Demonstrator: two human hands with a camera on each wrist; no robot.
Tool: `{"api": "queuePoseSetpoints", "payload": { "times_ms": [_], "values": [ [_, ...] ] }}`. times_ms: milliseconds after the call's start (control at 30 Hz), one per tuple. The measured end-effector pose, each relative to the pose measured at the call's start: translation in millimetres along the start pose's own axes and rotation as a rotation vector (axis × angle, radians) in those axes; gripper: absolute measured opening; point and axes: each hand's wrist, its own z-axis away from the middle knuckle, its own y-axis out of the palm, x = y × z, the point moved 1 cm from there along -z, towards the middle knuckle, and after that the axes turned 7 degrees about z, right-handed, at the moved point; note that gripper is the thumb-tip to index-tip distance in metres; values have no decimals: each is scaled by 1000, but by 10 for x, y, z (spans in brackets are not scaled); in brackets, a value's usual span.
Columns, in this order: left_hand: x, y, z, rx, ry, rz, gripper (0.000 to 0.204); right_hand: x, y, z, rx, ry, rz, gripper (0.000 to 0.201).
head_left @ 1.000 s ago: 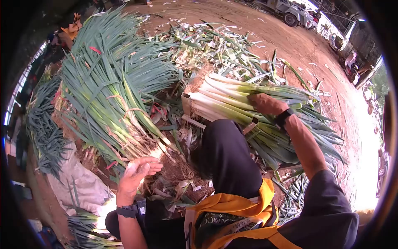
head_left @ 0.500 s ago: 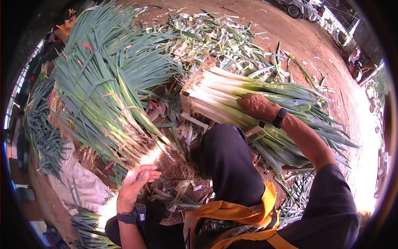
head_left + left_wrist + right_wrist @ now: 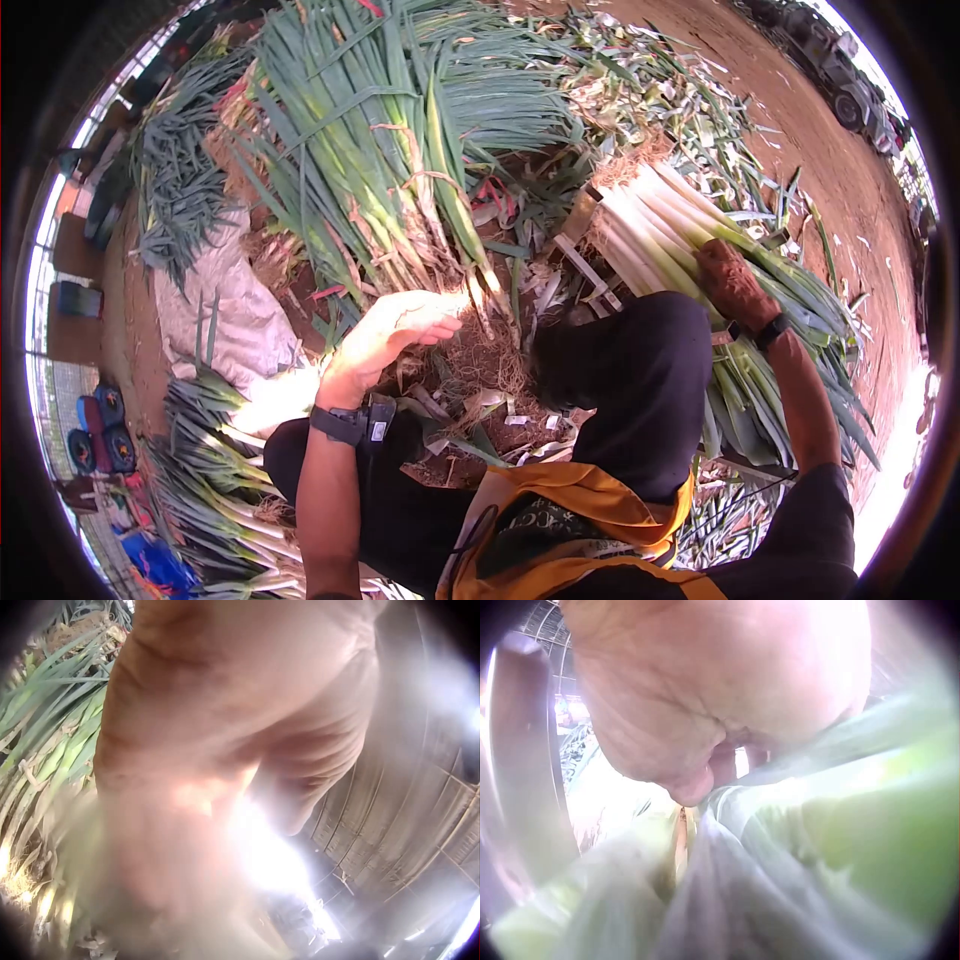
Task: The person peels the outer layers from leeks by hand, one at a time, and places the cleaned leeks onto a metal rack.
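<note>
My right hand (image 3: 738,284) is on top of a stack of trimmed leeks (image 3: 660,215), gripping a leek where the white stalk turns green. In the right wrist view the thumb (image 3: 694,786) and curled fingers close down at a pale green leek (image 3: 802,825). The stack lies in a frame with metal-looking posts (image 3: 588,275), white ends and roots toward the far left. Held up in front of the lap, my left hand (image 3: 392,335) has nothing in it, its fingers relaxed. Just beyond it are the root ends of a large heap of untrimmed leeks (image 3: 370,150).
Stripped leaves (image 3: 640,85) litter the dirt floor behind the stack. A pale sack (image 3: 225,300) lies at the left, with more leeks (image 3: 215,480) below it. My bent knee (image 3: 640,350) stands between the two hands. A vehicle (image 3: 840,75) is parked far right.
The head view has turned left, shifting everything rightward. My right hand has slid along the leeks toward their white ends. The left hand stays raised and holds nothing.
</note>
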Motion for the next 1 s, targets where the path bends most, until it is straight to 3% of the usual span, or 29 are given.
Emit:
{"api": "queuePoseSetpoints", "payload": {
  "times_ms": [67, 133, 200, 267, 333, 400, 467, 533, 600, 633, 733, 800, 833, 933, 1000],
  "values": [
    [-103, -46, 94, -18, 54, -7, 48, 110, -261, -25, 50, -2, 206, 46],
    [-180, -72, 209, -118, 106, -21, 44, 161, -639, -157, -1, -19, 144, 48],
    [-278, -159, 302, -167, 99, -88, 44, 391, -1207, -358, 156, 189, -89, 46],
    [-367, -195, 359, -163, 92, -29, 45, 738, -1721, -559, 156, -54, -304, 41],
    [-376, -262, 355, -164, 144, 52, 46, 1333, -2113, -870, 123, -176, -409, 39],
    [-328, -335, 328, -233, 178, -14, 45, 1838, -2178, -1248, -2, -284, -623, 39],
    [-343, -349, 333, -270, 194, 120, 45, 2169, -1983, -1628, 25, -142, -1005, 41],
    [-386, -365, 345, -261, 181, 102, 45, 2503, -1652, -2015, 99, -102, -1001, 41],
    [-438, -369, 370, -254, 172, 88, 46, 2714, -1015, -2423, 233, 93, -1000, 49],
    [-458, -358, 409, -286, 185, 58, 46, 2763, -593, -2595, 324, 153, -997, 48],
    [-459, -348, 494, -399, 227, 35, 46, 2736, 960, -2907, 378, 300, -625, 45],
    [-459, -437, 483, -375, 143, 67, 43, 2595, 1991, -2877, 460, 232, -408, 54],
    [-516, -403, 521, -402, 140, 68, 43, 2532, 2373, -2768, 421, 186, -365, 59],
    [-560, -379, 580, -495, 99, 86, 44, 2404, 3163, -2378, 340, 314, -664, 48],
    [-563, -406, 573, -548, 70, 37, 45, 2358, 3957, -2226, 123, 395, -912, 39]
  ]
}}
